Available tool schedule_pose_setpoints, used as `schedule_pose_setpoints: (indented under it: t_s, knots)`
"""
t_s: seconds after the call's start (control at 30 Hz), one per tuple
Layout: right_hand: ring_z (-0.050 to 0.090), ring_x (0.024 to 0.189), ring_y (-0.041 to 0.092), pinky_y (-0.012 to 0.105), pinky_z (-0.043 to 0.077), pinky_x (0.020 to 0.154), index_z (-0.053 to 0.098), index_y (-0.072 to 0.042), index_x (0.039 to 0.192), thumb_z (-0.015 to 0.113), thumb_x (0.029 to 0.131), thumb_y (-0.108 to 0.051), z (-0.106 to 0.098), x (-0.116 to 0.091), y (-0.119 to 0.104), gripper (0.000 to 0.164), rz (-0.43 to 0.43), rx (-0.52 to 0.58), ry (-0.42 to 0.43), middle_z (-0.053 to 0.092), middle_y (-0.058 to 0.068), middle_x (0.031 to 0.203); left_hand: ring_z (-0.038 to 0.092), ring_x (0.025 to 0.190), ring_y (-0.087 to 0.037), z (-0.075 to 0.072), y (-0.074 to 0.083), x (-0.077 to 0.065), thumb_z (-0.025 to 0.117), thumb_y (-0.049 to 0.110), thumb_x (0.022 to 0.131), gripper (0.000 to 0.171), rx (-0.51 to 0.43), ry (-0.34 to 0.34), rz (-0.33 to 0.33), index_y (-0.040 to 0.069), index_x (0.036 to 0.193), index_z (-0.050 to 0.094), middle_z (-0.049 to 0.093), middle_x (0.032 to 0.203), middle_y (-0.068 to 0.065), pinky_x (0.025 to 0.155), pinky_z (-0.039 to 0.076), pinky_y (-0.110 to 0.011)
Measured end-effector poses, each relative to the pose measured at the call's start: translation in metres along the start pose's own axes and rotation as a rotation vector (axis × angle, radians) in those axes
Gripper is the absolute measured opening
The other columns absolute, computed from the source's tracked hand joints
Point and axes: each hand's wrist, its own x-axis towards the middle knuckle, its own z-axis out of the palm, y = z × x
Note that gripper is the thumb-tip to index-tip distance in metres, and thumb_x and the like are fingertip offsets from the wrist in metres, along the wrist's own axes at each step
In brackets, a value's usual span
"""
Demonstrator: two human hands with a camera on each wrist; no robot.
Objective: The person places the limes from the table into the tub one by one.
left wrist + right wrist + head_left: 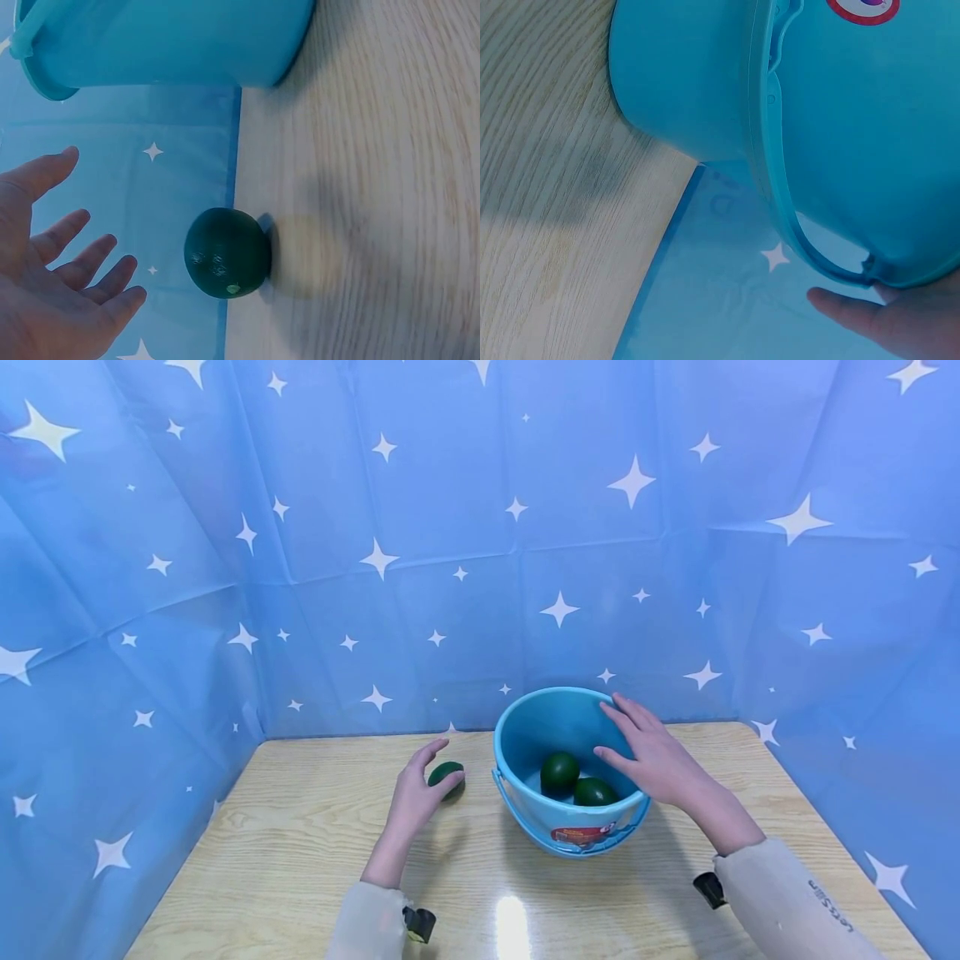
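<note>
A light blue bucket point(573, 822) stands on the table with two dark green rounded fruits point(559, 772) inside it. Another dark green fruit point(227, 253), smooth with a small pale spot, lies on the table to the bucket's left. Over this loose fruit my left hand point(415, 793) is held with thumb and fingers spread; the left wrist view shows a gap between them. At the bucket's right rim, my right hand point(660, 764) has its fingers loosely extended over the opening. In the right wrist view this hand point(922, 319) shows right at the rim, partly cut off.
The wooden table point(300, 852) ends at a blue star-patterned cloth point(450, 527) hanging behind and at both sides. The bucket's handle point(525, 827) hangs down at its front, above a red label point(581, 835).
</note>
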Motion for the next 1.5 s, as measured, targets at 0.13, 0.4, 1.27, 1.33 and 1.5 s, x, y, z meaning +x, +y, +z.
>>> schedule_pose_setpoints:
  t_s: [0.13,0.4,1.27,1.33,1.5]
  knots:
    - [0.021,0.146,0.051,0.074,0.031,0.110,0.030,-0.004,0.156,0.057,0.099,-0.043,0.000,0.000,0.000,0.074,0.001,0.003,-0.001,0.021,0.024,0.163,0.041,0.143,-0.039,0.000,-0.004,0.001,0.070,0.021,0.094,0.055,0.009,-0.003,-0.022,0.014,0.145,0.051,0.044,0.155,-0.013,0.113,0.039,-0.060]
    - [0.021,0.146,0.051,0.074,0.032,0.109,0.030,-0.004,0.155,0.059,0.099,-0.039,0.000,-0.001,-0.001,0.072,0.004,0.002,0.001,0.022,0.024,0.163,0.044,0.140,-0.041,0.003,-0.014,0.004,0.071,0.020,0.093,0.055,0.040,0.003,-0.054,0.011,0.144,0.052,0.048,0.152,-0.016,0.111,0.042,-0.058]
    - [0.021,0.147,0.051,0.073,0.033,0.109,0.030,-0.004,0.156,0.058,0.099,-0.041,0.001,0.000,-0.002,0.073,0.007,0.001,-0.005,0.021,0.024,0.163,0.052,0.129,-0.046,0.022,-0.042,0.014,0.074,0.011,0.089,0.056,0.143,0.055,-0.161,0.002,0.140,0.053,0.050,0.145,-0.026,0.102,0.049,-0.059]
    - [0.021,0.146,0.051,0.073,0.033,0.109,0.030,-0.004,0.156,0.058,0.099,-0.042,0.001,0.000,-0.002,0.073,0.007,0.001,-0.007,0.021,0.024,0.163,0.052,0.129,-0.046,0.022,-0.045,0.015,0.074,0.010,0.089,0.055,0.145,0.068,-0.170,0.001,0.139,0.054,0.052,0.143,-0.026,0.102,0.049,-0.059]
    - [0.022,0.146,0.051,0.073,0.035,0.108,0.031,-0.004,0.155,0.058,0.099,-0.042,0.000,-0.001,-0.002,0.073,0.005,-0.002,0.002,0.022,0.024,0.162,0.054,0.128,-0.046,0.023,-0.047,0.016,0.073,0.011,0.090,0.050,0.133,0.072,-0.177,0.001,0.136,0.056,0.055,0.140,-0.025,0.102,0.049,-0.059]
